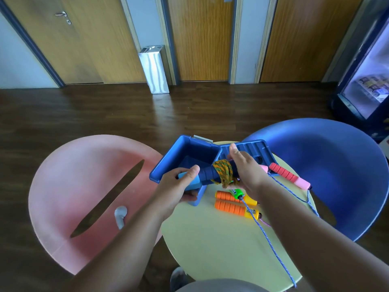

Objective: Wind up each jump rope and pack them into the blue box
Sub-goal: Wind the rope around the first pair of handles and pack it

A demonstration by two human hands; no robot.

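Observation:
Both hands hold a jump rope with dark and light blue handles (205, 174) just in front of the open blue box (185, 152). An orange-green cord (224, 172) is wound around those handles. My left hand (179, 186) grips the light blue ends. My right hand (246, 169) grips the other end and the cord. On the yellow table (210, 239) lie an orange-handled rope (231, 207) and a red-and-pink-handled rope (288, 175). A blue cord (271, 247) trails toward me.
The box's lid (252, 149) lies open behind my right hand. A pink chair (73, 186) stands left of the table, with a white earbud (120, 214) on its seat. A blue chair (336, 175) stands to the right. A steel bin (154, 69) stands by the far doors.

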